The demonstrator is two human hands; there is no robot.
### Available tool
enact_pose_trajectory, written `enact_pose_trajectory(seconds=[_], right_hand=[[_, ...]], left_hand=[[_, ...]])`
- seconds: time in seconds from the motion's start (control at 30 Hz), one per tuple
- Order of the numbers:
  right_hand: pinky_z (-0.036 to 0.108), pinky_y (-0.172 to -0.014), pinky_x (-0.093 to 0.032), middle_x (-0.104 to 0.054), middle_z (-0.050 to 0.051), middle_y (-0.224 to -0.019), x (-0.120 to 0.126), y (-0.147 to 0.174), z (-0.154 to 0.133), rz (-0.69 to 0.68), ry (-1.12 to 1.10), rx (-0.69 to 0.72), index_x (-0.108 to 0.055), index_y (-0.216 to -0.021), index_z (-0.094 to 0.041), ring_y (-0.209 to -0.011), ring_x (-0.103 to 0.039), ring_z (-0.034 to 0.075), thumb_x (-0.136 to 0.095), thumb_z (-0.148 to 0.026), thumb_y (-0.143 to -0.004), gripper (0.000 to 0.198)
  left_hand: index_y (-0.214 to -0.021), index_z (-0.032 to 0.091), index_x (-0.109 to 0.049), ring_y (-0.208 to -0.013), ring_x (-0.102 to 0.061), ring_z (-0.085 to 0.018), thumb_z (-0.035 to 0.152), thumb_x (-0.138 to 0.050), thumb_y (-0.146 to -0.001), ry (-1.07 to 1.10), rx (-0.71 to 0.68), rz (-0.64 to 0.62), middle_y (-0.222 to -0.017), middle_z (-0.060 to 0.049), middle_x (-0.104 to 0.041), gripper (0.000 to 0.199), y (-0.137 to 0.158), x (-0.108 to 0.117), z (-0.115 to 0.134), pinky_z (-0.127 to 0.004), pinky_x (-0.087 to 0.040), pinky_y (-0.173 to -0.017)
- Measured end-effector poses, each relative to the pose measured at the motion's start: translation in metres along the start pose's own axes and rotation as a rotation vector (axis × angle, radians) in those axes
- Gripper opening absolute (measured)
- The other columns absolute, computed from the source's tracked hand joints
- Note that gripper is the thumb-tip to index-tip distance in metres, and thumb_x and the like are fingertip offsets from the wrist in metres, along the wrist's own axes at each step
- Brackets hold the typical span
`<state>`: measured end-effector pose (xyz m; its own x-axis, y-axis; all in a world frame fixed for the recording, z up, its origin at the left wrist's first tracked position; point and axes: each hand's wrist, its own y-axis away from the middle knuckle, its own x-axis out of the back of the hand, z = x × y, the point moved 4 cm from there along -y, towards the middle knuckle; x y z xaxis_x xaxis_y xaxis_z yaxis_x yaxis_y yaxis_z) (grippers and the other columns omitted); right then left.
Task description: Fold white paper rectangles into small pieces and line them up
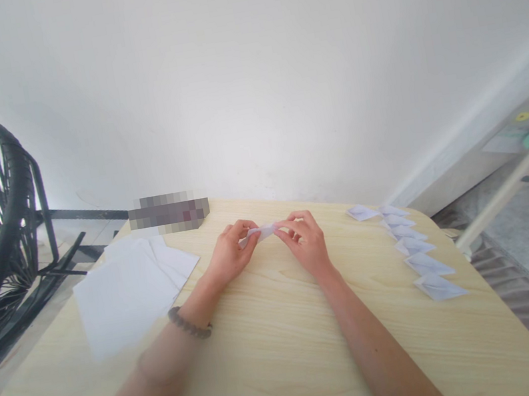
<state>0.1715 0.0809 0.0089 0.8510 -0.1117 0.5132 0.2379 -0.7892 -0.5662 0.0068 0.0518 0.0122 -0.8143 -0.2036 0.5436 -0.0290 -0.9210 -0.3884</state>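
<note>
A small folded piece of white paper (266,231) is stretched between my two hands, just above or on the wooden table (279,344). My left hand (233,250) pinches its left end, and a beaded bracelet (190,322) circles that wrist. At the right end, the thumb and fingers of my right hand (305,242) close on the paper. To the right, several folded white paper pieces (426,264) lie in a column, with pointed ends and raised folds. Loose white sheets (123,296) overlap one another to the left of my left hand.
A blurred-out dark box-like object (168,214) stands at the table's back left edge. Beyond the left side is a black corded chair (12,179). A white wall (245,79) rises behind the table, and a pale metal frame (499,206) stands to the right.
</note>
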Motion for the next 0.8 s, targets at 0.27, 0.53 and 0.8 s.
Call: enact_pose_trajectory(seconds=[0.27,0.53,0.8], right_hand=[[0.023,-0.054,-0.045,-0.05,0.003,-0.089,-0.005,0.001,0.004,-0.064,0.014,0.024,-0.065,-0.092,-0.026,-0.052,-0.045,0.006,-0.055,-0.032,-0.076,0.019],[0.022,-0.052,-0.044,-0.049,0.004,-0.095,-0.008,0.0,0.009,-0.155,-0.063,-0.044,-0.065,-0.079,-0.02,-0.053,-0.047,0.005,-0.052,-0.031,-0.078,0.018],[0.022,-0.047,-0.047,-0.056,0.007,-0.11,-0.007,-0.001,0.015,-0.123,-0.245,-0.201,-0.067,-0.078,-0.019,-0.065,-0.061,0.012,-0.056,-0.036,-0.073,0.021]], left_hand=[[-0.089,0.02,-0.052,-0.078,-0.056,-0.016,0.03,-0.043,-0.083,-0.062,-0.032,-0.013,-0.082,-0.002,-0.062,0.015,0.001,0.0,0.001,-0.027,-0.044,-0.068],[-0.09,0.02,-0.054,-0.078,-0.053,-0.014,0.028,-0.044,-0.084,-0.16,-0.16,-0.03,-0.083,-0.001,-0.061,0.014,0.0,0.0,0.008,-0.027,-0.042,-0.073],[-0.089,0.02,-0.057,-0.081,-0.054,-0.014,0.027,-0.048,-0.082,-0.176,-0.202,0.024,-0.084,-0.001,-0.063,0.014,-0.002,0.001,0.008,-0.028,-0.041,-0.076]])
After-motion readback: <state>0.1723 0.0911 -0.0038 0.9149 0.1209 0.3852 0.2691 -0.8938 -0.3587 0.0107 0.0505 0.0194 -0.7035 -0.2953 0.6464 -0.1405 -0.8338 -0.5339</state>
